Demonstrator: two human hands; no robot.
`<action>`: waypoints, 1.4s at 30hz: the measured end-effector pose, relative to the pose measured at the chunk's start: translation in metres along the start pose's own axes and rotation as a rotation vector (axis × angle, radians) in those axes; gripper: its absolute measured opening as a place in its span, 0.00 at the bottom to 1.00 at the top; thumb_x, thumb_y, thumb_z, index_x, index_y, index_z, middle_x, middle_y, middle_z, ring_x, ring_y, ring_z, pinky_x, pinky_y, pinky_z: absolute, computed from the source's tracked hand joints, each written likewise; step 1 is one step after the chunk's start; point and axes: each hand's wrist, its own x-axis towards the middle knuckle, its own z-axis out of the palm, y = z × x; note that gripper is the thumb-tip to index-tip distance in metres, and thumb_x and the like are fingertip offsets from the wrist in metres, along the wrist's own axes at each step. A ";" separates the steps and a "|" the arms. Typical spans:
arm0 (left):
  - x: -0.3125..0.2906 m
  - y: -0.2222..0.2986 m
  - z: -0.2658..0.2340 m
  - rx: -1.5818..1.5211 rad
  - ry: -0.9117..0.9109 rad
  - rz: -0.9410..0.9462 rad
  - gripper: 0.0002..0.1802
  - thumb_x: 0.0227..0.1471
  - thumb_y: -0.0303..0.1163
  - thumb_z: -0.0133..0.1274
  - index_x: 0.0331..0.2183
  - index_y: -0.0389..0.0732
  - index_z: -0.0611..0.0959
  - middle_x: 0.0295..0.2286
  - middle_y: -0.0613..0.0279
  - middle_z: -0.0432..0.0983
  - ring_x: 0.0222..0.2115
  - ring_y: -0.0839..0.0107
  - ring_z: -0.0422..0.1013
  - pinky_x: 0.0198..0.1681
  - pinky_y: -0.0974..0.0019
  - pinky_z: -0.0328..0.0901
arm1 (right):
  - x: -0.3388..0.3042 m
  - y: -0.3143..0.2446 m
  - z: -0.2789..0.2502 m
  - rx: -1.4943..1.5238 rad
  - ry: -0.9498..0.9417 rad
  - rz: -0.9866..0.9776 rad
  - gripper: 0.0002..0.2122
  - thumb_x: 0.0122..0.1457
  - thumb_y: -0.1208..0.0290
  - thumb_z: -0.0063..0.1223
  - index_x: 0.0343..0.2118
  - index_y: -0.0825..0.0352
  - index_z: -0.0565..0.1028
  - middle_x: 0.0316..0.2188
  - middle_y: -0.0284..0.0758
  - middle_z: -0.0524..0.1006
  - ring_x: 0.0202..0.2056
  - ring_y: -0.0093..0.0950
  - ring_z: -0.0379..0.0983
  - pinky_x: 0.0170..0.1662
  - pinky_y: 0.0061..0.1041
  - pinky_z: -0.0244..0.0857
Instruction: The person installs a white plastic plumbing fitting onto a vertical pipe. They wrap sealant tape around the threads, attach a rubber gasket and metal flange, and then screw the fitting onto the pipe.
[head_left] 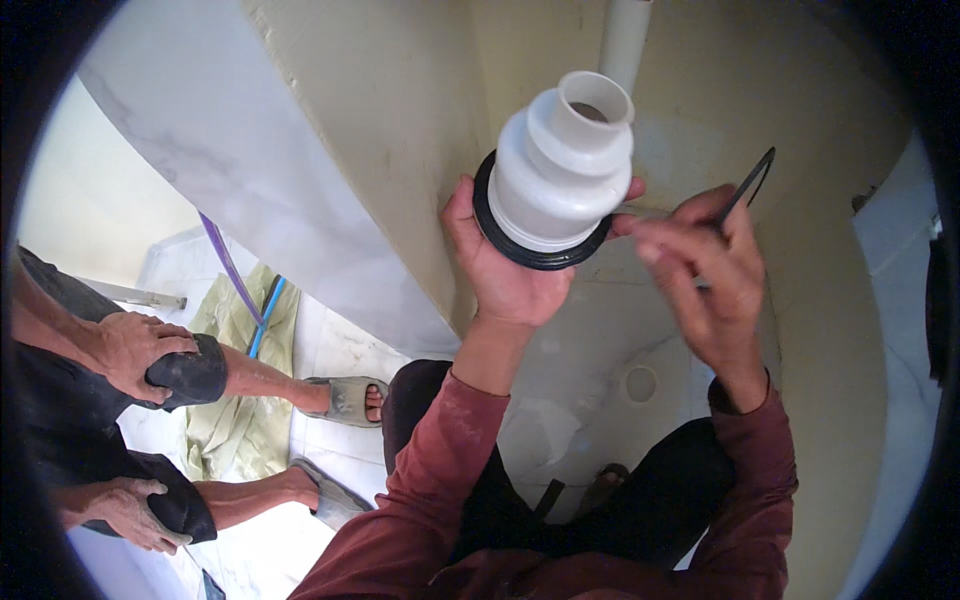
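Note:
A white plastic stepped drain fitting [560,165], with a round opening at its top, is tilted up in front of me. Around its wide base runs a black rubber ring [540,262]. My left hand [518,270] cups the fitting from below, thumb at its left side and fingertips showing at its right. Close by on the right is my right hand [712,275], partly blurred, its fingers bent round a thin dark loop [748,188] that sticks up past the knuckles. Its index fingertip is at the rim of the rubber ring; whether it touches is hard to tell.
A white vertical pipe [625,40] stands behind the fitting. Below is a pale tiled floor with a round hole [639,383]. A marble-look wall end [300,170] rises at left. Beyond it another person sits, hands on knees [140,355], beside a crumpled greenish sheet [235,400].

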 end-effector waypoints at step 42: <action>-0.002 -0.029 0.018 0.324 0.368 0.044 0.47 0.59 0.71 0.43 0.61 0.42 0.56 0.54 0.46 0.59 0.53 0.48 0.66 0.54 0.44 0.67 | -0.012 0.019 0.012 0.070 -0.049 0.211 0.09 0.60 0.71 0.62 0.43 0.65 0.79 0.33 0.36 0.72 0.30 0.28 0.73 0.32 0.27 0.68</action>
